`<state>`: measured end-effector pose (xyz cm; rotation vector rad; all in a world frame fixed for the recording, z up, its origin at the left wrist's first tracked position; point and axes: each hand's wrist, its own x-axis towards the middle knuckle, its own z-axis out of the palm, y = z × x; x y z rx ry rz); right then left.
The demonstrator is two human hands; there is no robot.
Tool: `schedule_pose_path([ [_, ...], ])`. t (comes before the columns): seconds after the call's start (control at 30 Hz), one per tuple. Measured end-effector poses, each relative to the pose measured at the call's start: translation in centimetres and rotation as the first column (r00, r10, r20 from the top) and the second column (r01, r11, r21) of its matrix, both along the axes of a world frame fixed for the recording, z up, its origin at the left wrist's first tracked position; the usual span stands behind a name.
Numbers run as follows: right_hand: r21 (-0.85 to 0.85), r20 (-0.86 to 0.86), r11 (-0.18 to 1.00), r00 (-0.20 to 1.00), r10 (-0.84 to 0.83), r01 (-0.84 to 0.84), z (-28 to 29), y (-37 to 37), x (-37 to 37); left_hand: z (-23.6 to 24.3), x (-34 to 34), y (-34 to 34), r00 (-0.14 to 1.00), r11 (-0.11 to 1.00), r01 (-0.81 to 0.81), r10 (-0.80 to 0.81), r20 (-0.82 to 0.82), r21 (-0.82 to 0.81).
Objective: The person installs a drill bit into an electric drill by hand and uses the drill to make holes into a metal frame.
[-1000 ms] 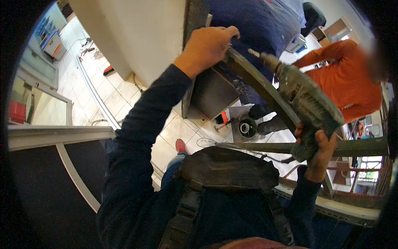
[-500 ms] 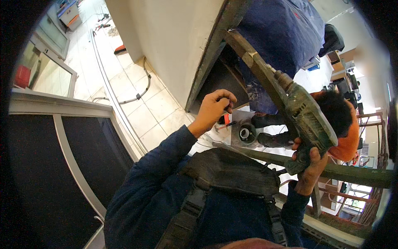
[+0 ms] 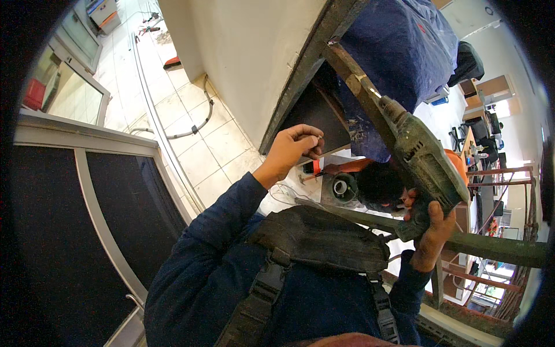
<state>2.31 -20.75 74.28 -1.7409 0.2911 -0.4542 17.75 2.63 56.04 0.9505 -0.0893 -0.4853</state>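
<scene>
My right hand [image 3: 435, 240] is wrapped round the handle of a dusty, dark green power drill [image 3: 426, 156]. The drill tilts up and to the left, and its chuck and bit lie in front of a worn metal beam [image 3: 359, 87]. Out in front of my chest, left of the drill, my left hand [image 3: 298, 149] is closed, with thumb and fingertips pinched together. Whatever sits between those fingers is too small to make out. A dark panel [image 3: 315, 118] in the frame is just beyond that hand.
Below the beams a co-worker [image 3: 378, 182] bends beside a bucket [image 3: 335, 189] and a hammer [image 3: 309, 178]. A greenish rail [image 3: 491, 246] crosses at waist height. Blue sheeting [image 3: 399, 46] hangs ahead, a white wall [image 3: 243, 52] rises left of it, and a cable [image 3: 203, 124] lies on the tiles.
The co-worker's head has moved left and lower, towards the bucket, and an arm now reaches near the hammer. My left fingers have shifted slightly; the drill stays in my right hand.
</scene>
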Motion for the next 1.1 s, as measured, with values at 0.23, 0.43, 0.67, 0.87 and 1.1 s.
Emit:
schedule_pose_path([
  [0.23,0.005,0.047,1.0,0.999,0.002,-0.002,-0.4,-0.2,-0.1,0.6,1.2,1.4,0.999,0.999,-0.038,0.037,-0.017,-0.027],
  [0.43,0.078,0.102,0.993,0.992,0.081,-0.089,-1.3,-0.3,0.1,3.3,4.6,1.0,0.994,0.965,-0.11,0.11,-0.011,-0.24],
  [0.67,0.227,0.221,0.953,0.964,0.15,-0.201,-3.4,1.2,0.8,9.1,7.4,1.2,0.984,0.967,-0.036,0.079,0.162,-0.252],
  [0.87,0.212,0.21,0.945,0.956,0.205,-0.249,-3.7,1.2,0.7,9.0,7.9,1.7,0.988,0.93,0.103,-0.053,0.148,-0.352],
  [1.1,0.298,0.219,0.919,0.956,0.197,-0.258,-4.4,0.8,0.7,9.0,7.6,1.6,0.979,0.947,0.128,-0.072,0.193,-0.295],
])
